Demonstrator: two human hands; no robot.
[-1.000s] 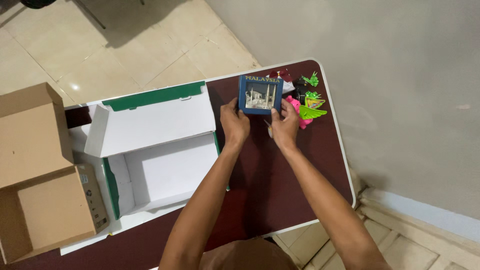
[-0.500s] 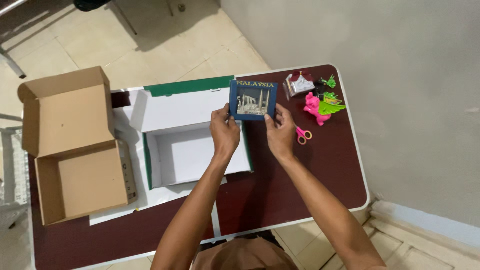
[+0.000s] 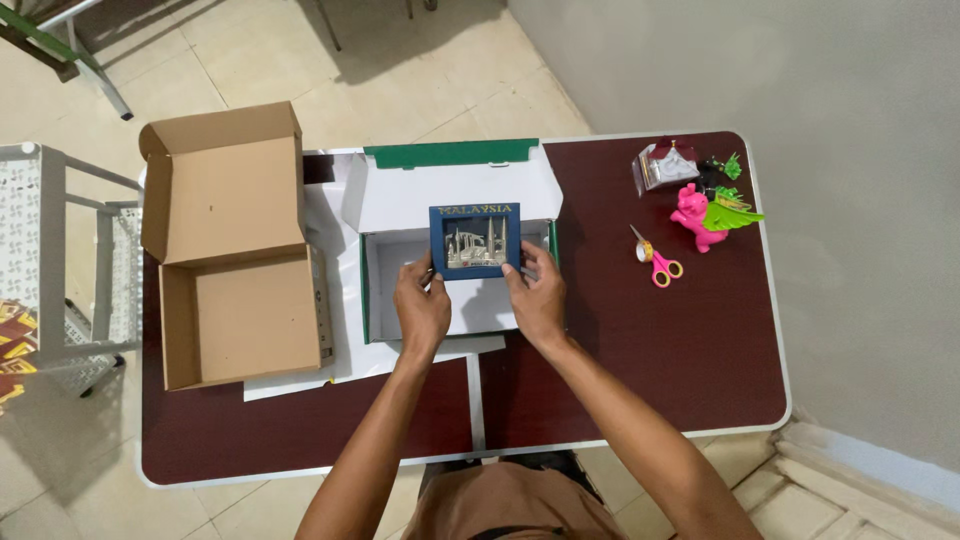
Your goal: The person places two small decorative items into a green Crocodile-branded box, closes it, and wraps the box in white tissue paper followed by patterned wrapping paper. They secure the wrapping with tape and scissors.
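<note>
Both my hands hold a small blue picture frame (image 3: 475,241) with a silver skyline relief inside. My left hand (image 3: 421,307) grips its lower left corner and my right hand (image 3: 537,297) its lower right corner. The frame hangs upright over an open white box with green edges (image 3: 378,295), whose white lid (image 3: 455,190) is folded back behind it. The box stands on white paper (image 3: 330,355) on a dark maroon table (image 3: 700,350).
An open brown cardboard box (image 3: 235,270) lies at the table's left. At the right back are a pink winged pig toy (image 3: 705,215), orange-handled scissors (image 3: 655,260), a small house-shaped ornament (image 3: 667,163) and a green trinket (image 3: 730,165). A white metal rack (image 3: 60,270) stands left of the table.
My hands have carried the blue frame leftward from the table's right back, near the toys, to above the open white box. The view has shifted and widened.
</note>
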